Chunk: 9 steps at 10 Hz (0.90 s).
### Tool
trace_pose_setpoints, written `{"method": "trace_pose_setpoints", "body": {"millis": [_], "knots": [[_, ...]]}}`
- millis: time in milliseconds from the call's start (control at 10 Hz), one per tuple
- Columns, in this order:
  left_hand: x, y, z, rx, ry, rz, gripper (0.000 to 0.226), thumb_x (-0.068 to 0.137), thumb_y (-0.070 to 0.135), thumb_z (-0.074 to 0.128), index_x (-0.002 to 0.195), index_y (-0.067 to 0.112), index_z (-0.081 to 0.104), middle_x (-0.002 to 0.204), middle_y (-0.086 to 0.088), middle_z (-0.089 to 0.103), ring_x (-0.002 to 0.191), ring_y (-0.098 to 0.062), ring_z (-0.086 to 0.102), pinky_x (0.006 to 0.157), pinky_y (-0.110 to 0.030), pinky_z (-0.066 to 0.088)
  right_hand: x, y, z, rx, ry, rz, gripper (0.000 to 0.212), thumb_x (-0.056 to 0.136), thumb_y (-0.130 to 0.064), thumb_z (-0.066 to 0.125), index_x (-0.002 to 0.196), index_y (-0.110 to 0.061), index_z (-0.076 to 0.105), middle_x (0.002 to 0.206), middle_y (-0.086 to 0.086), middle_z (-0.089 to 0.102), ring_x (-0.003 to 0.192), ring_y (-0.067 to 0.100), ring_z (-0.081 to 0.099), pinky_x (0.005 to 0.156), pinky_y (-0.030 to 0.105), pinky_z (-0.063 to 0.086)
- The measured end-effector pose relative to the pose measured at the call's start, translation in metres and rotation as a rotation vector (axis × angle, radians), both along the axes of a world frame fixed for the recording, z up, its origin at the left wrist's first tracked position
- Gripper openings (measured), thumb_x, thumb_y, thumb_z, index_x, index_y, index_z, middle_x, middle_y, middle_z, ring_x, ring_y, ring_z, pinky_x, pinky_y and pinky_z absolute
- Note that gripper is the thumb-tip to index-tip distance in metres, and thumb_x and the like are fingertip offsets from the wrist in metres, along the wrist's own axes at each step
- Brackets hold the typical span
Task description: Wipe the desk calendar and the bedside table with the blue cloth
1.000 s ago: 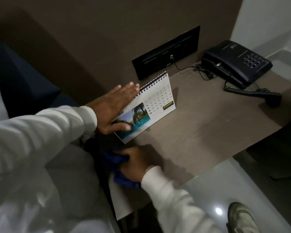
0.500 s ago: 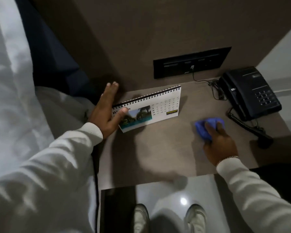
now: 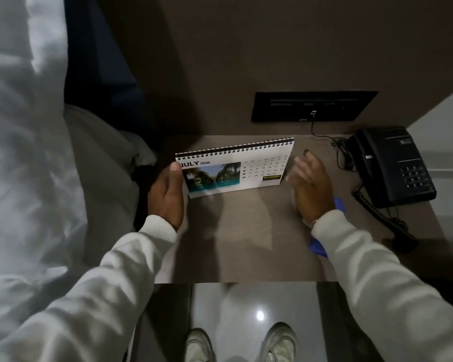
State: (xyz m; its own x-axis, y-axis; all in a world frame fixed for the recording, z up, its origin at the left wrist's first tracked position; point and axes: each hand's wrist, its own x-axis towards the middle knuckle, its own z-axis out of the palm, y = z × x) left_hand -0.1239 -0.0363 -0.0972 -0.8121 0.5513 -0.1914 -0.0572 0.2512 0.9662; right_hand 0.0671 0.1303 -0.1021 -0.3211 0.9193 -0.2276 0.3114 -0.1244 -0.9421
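The white spiral-bound desk calendar (image 3: 236, 168), open at July with a pool photo, stands at the back of the brown bedside table (image 3: 246, 244). My left hand (image 3: 166, 197) grips its left edge, thumb on the front. My right hand (image 3: 311, 186) hovers just right of the calendar, fingers spread and blurred, holding nothing. The blue cloth (image 3: 318, 248) lies on the table under my right wrist and sleeve, and only two small parts of it show.
A black telephone (image 3: 390, 165) sits at the table's right end, its coiled cord (image 3: 377, 212) trailing toward the front edge. A black socket panel (image 3: 311, 105) is on the wall behind. White bedding (image 3: 24, 152) lies to the left. My shoes (image 3: 280, 340) stand on the glossy floor below.
My right hand has let go of the blue cloth, lifted off it and opened beside the calendar. My left hand has shifted to grip the calendar's left edge.
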Motion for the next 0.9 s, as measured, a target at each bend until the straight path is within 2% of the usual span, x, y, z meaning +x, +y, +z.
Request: {"method": "trace_pose_setpoints", "body": {"millis": [100,200,300,400,500,700,800,900], "knots": [[0.0,0.006,0.002,0.057,-0.137,0.062,0.031,0.097,0.044,0.038,0.086,0.034,0.066,0.097,0.005,0.067,0.092,-0.012,0.06,0.082,-0.032,0.048,-0.022,0.001,0.004,-0.111,0.152,-0.085,0.064,0.082,0.022,0.044,0.141,-0.001,0.035,0.14,0.022,0.049,0.127,0.03,0.051,0.099,0.035,0.048],[-0.006,0.013,0.002,0.1,-0.249,0.039,0.031,0.096,0.047,0.037,0.104,0.031,0.063,0.102,0.015,0.065,0.096,0.0,0.059,0.078,-0.025,0.047,-0.028,0.001,0.007,-0.121,0.162,-0.109,0.063,0.08,0.026,0.04,0.138,0.002,0.039,0.14,0.02,0.05,0.124,0.026,0.052,0.105,0.041,0.044],[-0.019,0.028,0.005,0.106,-0.294,-0.005,0.034,0.095,0.05,0.036,0.111,0.032,0.06,0.104,0.018,0.063,0.097,0.002,0.057,0.082,-0.028,0.045,-0.031,0.014,0.006,-0.102,0.157,-0.087,0.068,0.077,0.027,0.038,0.139,0.0,0.039,0.142,0.018,0.049,0.123,0.021,0.051,0.105,0.041,0.044],[-0.03,0.045,0.011,0.106,-0.314,-0.045,0.043,0.093,0.054,0.037,0.121,0.028,0.058,0.12,0.007,0.063,0.111,-0.011,0.056,0.088,-0.033,0.045,-0.036,0.032,0.002,-0.123,0.198,-0.07,0.071,0.075,0.029,0.034,0.141,0.002,0.035,0.146,0.02,0.044,0.132,0.027,0.047,0.104,0.04,0.045],[-0.043,0.06,0.014,0.092,-0.308,-0.063,0.051,0.091,0.059,0.037,0.125,0.026,0.057,0.132,0.001,0.059,0.121,-0.02,0.054,0.092,-0.04,0.045,-0.043,0.047,-0.003,-0.148,0.252,-0.079,0.07,0.076,0.031,0.031,0.141,0.004,0.032,0.147,0.022,0.041,0.134,0.032,0.044,0.079,0.021,0.046],[-0.054,0.072,0.013,0.069,-0.288,-0.091,0.042,0.087,0.065,0.037,0.104,0.036,0.063,0.11,0.011,0.065,0.107,-0.014,0.059,0.073,-0.032,0.047,-0.052,0.06,-0.013,-0.176,0.333,-0.123,0.077,0.074,0.031,0.03,0.144,-0.001,0.027,0.147,0.024,0.04,0.133,0.032,0.044,0.081,0.025,0.047],[-0.056,0.072,0.017,0.044,-0.278,-0.095,0.042,0.085,0.068,0.037,0.093,0.04,0.066,0.097,0.02,0.069,0.096,-0.005,0.064,0.069,-0.029,0.047,-0.053,0.057,-0.006,-0.171,0.343,-0.112,0.077,0.076,0.028,0.033,0.145,-0.005,0.027,0.146,0.023,0.041,0.131,0.031,0.046,0.081,0.027,0.048],[-0.058,0.071,0.021,0.0,-0.21,-0.026,0.042,0.08,0.071,0.04,0.082,0.039,0.066,0.103,0.011,0.072,0.107,-0.014,0.065,0.085,-0.037,0.051,-0.045,0.054,0.01,-0.143,0.322,-0.193,0.072,0.08,0.023,0.041,0.143,-0.01,0.031,0.142,0.021,0.047,0.122,0.025,0.051,0.072,0.024,0.047]]}}
